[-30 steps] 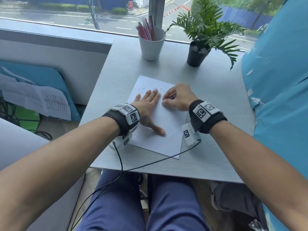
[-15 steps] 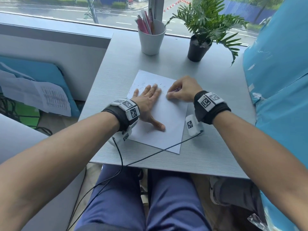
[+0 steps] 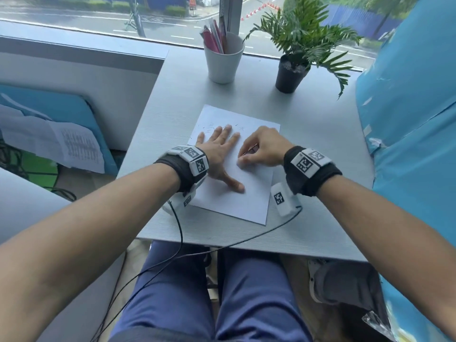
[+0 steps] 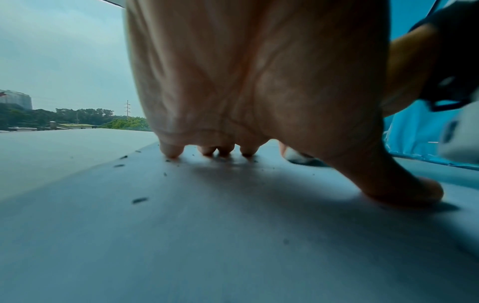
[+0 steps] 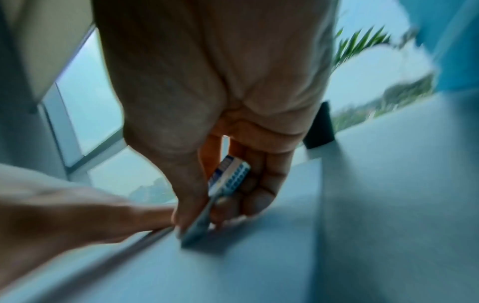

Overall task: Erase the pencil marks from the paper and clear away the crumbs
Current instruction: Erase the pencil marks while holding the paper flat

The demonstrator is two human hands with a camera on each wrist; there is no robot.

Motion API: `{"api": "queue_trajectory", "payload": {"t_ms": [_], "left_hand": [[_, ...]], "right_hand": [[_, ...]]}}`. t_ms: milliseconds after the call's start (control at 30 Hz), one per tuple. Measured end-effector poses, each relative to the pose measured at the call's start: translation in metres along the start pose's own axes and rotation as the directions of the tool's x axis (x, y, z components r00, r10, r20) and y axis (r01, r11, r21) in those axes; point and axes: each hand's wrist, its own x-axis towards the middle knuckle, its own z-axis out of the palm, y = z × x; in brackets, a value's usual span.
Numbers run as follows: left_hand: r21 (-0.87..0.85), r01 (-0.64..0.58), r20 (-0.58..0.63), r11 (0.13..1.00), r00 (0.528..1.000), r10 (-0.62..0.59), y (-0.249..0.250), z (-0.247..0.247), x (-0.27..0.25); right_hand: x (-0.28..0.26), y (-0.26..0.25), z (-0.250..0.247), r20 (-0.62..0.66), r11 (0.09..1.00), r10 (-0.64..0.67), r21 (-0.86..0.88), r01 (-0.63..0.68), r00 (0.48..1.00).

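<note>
A white sheet of paper [image 3: 237,193] lies on the grey table [image 3: 320,169], with faint pencil marks [image 3: 209,127] near its far left corner. My left hand [image 3: 219,146] lies flat on the sheet, fingers straight and thumb spread, holding it down. Dark eraser crumbs [image 4: 140,199] are scattered on the paper around those fingertips [image 4: 171,152]. My right hand [image 3: 256,151] pinches an eraser [image 5: 228,176] in a blue and white sleeve, its tip pressed on the paper just right of the left hand. The right wrist view is blurred by motion.
A white cup [image 3: 223,59] of pens and a potted plant [image 3: 292,72] stand at the table's far edge by the window. A blue covered surface [image 3: 407,119] rises on the right. Cables [image 3: 180,230] trail off the near table edge over my lap.
My right hand with the eraser has slid back toward me and slightly left over the paper. The left hand stays flat on the sheet.
</note>
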Motion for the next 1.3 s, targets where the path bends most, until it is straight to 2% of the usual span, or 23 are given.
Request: {"api": "queue_trajectory", "payload": {"t_ms": [67, 133, 233, 300, 333, 433, 533, 600, 667, 733, 833, 967, 1033, 1167, 1300], "left_hand": [[0.008, 0.007, -0.014, 1.000, 1.000, -0.007, 0.002, 0.000, 0.000], [0.006, 0.014, -0.016, 1.000, 1.000, -0.014, 0.002, -0.001, -0.001], [0.012, 0.026, -0.024, 1.000, 0.999, -0.025, 0.002, 0.001, -0.001], [0.010, 0.038, -0.036, 0.999, 0.999, -0.038, 0.004, 0.003, -0.001], [0.006, 0.041, -0.040, 0.999, 0.998, -0.041, 0.004, 0.003, -0.001], [0.007, 0.029, -0.029, 1.000, 0.999, -0.029, -0.004, -0.005, -0.009], [0.085, 0.024, -0.034, 0.996, 0.999, -0.021, -0.020, -0.014, -0.026], [0.182, 0.039, -0.087, 0.983, 0.996, -0.023, -0.030, -0.014, -0.037], [0.259, 0.058, -0.175, 0.964, 0.985, -0.013, -0.035, -0.010, -0.047], [0.254, 0.076, -0.263, 0.964, 0.965, -0.006, -0.036, -0.009, -0.053], [0.175, 0.032, -0.337, 0.984, 0.941, 0.029, -0.037, -0.010, -0.056], [-0.043, -0.163, -0.227, 0.986, 0.962, 0.150, -0.038, -0.006, -0.046], [-0.127, -0.157, -0.163, 0.979, 0.977, 0.136, -0.038, -0.005, -0.039], [-0.118, -0.149, -0.055, 0.982, 0.988, 0.143, -0.041, -0.004, -0.032], [-0.054, -0.137, -0.045, 0.989, 0.990, 0.134, -0.045, 0.001, -0.031]], "right_hand": [[0.009, 0.012, -0.011, -0.177, 0.991, 0.120, 0.073, -0.108, 0.977], [0.010, 0.014, -0.011, -0.284, 0.985, 0.168, 0.092, -0.148, 0.944], [-0.003, 0.004, 0.001, -0.204, 0.993, 0.108, 0.073, -0.095, 0.973], [-0.012, 0.001, 0.007, -0.111, 0.995, 0.095, 0.026, -0.092, 0.989], [-0.015, 0.003, 0.008, -0.104, 0.995, 0.104, 0.018, -0.102, 0.989], [-0.011, 0.012, 0.002, -0.190, 0.989, 0.150, 0.018, -0.149, 0.970], [-0.007, 0.022, -0.005, -0.300, 0.979, 0.189, -0.012, -0.202, 0.935], [-0.010, 0.018, -0.002, -0.289, 0.984, 0.169, -0.012, -0.180, 0.942], [-0.015, 0.007, 0.007, -0.227, 0.994, 0.104, 0.003, -0.106, 0.968], [-0.015, -0.001, 0.011, -0.182, 0.998, 0.052, -0.012, -0.055, 0.982], [-0.005, -0.001, 0.007, -0.192, 0.998, 0.065, 0.014, -0.063, 0.979], [0.009, -0.004, 0.002, -0.178, 0.996, 0.061, -0.050, -0.071, 0.982], [0.012, -0.011, 0.003, -0.169, 0.998, 0.025, -0.053, -0.034, 0.985], [0.017, -0.029, 0.012, -0.102, 0.994, -0.066, 0.083, 0.074, 0.993], [0.025, -0.038, 0.020, -0.180, 0.996, -0.054, 0.065, 0.066, 0.982]]}}
